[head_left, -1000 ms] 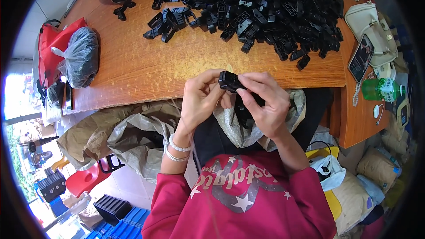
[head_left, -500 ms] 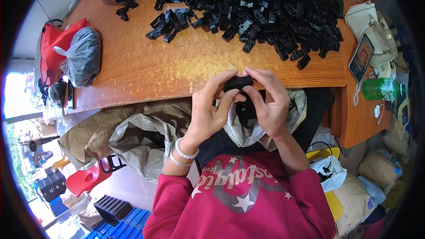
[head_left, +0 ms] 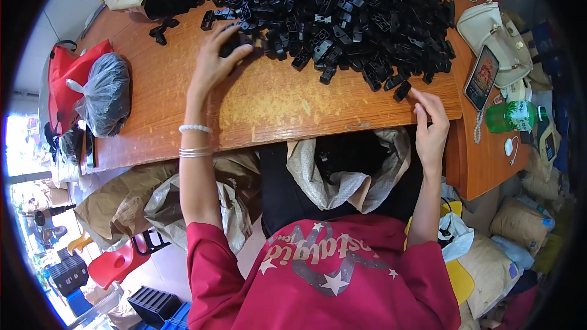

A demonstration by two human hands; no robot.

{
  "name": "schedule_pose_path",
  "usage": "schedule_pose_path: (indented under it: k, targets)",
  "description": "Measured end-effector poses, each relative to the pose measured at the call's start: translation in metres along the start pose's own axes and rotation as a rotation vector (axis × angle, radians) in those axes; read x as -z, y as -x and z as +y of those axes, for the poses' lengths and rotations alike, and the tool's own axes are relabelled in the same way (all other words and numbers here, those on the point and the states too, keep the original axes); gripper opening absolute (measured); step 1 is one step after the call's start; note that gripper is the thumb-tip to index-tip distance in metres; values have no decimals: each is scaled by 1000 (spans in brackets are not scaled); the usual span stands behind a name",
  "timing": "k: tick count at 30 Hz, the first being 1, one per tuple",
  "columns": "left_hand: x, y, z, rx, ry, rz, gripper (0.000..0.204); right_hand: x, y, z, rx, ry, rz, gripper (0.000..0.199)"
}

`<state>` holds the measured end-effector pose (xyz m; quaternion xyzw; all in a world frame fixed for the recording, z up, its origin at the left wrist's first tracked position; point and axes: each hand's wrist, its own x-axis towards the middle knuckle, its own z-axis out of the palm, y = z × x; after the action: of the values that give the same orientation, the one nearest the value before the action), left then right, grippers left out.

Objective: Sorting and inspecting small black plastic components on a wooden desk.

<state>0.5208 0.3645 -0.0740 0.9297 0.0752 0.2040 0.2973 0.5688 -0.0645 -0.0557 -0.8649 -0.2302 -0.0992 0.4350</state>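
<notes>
We reach both hands to the heap of black plastic clips [head_left: 318, 12] on the wooden table [head_left: 269, 104], left hand [head_left: 215, 61] closing loosely over one, right hand [head_left: 429, 123] open beside a stray clip [head_left: 402, 90], so pinching cleanly comes next

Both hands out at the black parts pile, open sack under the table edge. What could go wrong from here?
1. The right hand reaches for a loose black part close to the table edge; a nudge could drop it past the open sack.
2. The left hand digs into the pile of black parts; pieces may slide off.
3. The phone lies beside the pile and could get knocked.
</notes>
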Motion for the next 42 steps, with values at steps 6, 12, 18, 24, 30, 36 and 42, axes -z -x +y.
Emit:
schedule_pose_path:
  k: [6,12,18,24,30,36,42]
  targets:
    - [-25,46,61,-32,-164,1,73,-20,0,16,147,260,8,36]
    - [-27,74,97,-221,-260,75,66,-29,7,9,267,345,74,28]
    - [-47,71,131,-438,-309,-63,44,-33,17,8,257,270,78,26]
    - [-58,81,157,-665,-392,-266,37,-34,22,8,243,248,106,30]
    - [-70,100,166,42,449,-214,40,-36,34,-34,117,-156,14,33]
    - [-70,111,183,425,1095,-351,36,-46,34,-59,223,-296,-42,28]
    - [-57,115,182,499,1182,-423,35,-47,36,-62,270,-257,-23,25]
